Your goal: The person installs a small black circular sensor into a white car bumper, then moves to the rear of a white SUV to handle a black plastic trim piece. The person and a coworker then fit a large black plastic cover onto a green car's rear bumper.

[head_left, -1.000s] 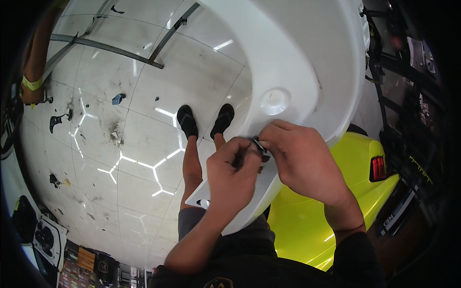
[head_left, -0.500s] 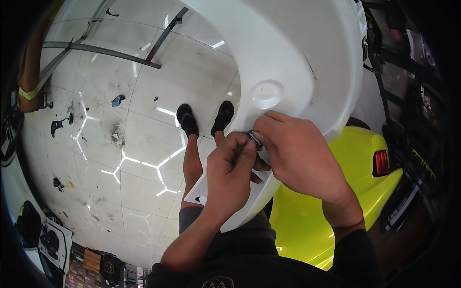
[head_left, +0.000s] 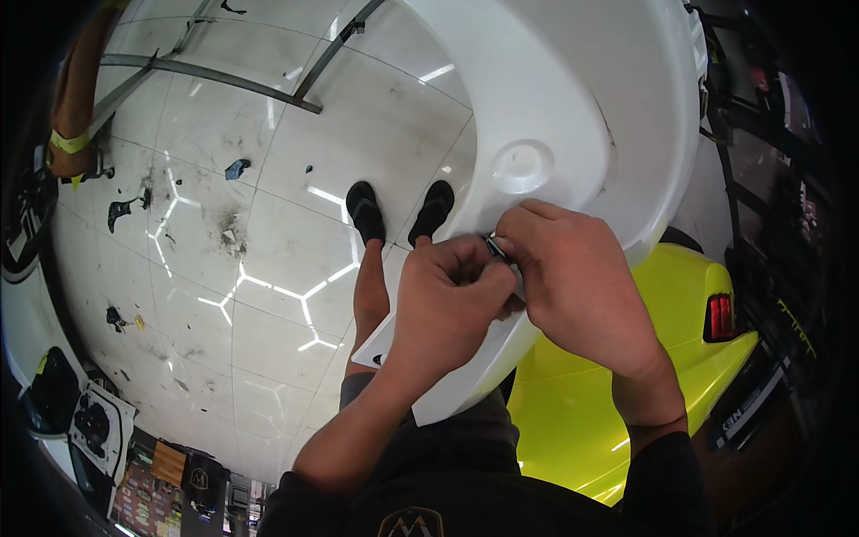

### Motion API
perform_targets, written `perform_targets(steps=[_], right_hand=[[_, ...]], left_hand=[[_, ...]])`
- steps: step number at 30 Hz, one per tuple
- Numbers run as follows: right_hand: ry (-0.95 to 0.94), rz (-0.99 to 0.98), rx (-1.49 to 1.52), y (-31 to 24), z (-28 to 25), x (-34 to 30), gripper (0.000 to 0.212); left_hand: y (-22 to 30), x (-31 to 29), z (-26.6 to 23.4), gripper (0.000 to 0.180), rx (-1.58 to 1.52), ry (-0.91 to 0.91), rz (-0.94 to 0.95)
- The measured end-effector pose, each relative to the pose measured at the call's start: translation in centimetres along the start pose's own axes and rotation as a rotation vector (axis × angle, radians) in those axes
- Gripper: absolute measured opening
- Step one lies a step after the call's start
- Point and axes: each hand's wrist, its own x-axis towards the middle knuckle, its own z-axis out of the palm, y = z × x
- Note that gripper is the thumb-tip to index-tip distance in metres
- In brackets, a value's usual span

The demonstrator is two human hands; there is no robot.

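Observation:
A small dark metal clip-like piece (head_left: 495, 248) is pinched between my two hands, mostly hidden by the fingertips. My left hand (head_left: 455, 302) is closed, its thumb and forefinger bent around the piece from the left. From the other side, my right hand (head_left: 574, 276) grips it with thumb and curled fingers. Both hands are over the lower end of a large glossy white curved body panel (head_left: 555, 94), which leans against my lap. A round raised recess (head_left: 523, 166) in the panel lies just beyond my fingers. To the left, its tapered corner has a small dark hole (head_left: 378, 360).
A glossy yellow body part (head_left: 591, 394) with a red light (head_left: 719, 318) stands at the right. Metal frame bars (head_left: 215, 80) cross the far left. A blue scrap (head_left: 237, 169) and dark bits lie on the tiled floor (head_left: 295, 215). Dark racking (head_left: 761, 134) runs along the right.
The whole view has shifted, so the scene sits slightly farther right. My left thumb has bent inward over the small piece, and less of it shows.

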Motion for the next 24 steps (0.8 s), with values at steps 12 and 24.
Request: perform_targets(steps=[12,24], right_hand=[[0.03,0.013,-0.012,0.2,0.2,0.0,0.004],[0.008,0.042,-0.024,-0.3,0.2,0.2,0.005]], left_hand=[[-2.1,0.6,0.2,0.014,0.085,0.089,0.129],[-1.8,0.0,1.6,0.031,0.34,0.203,0.299]])
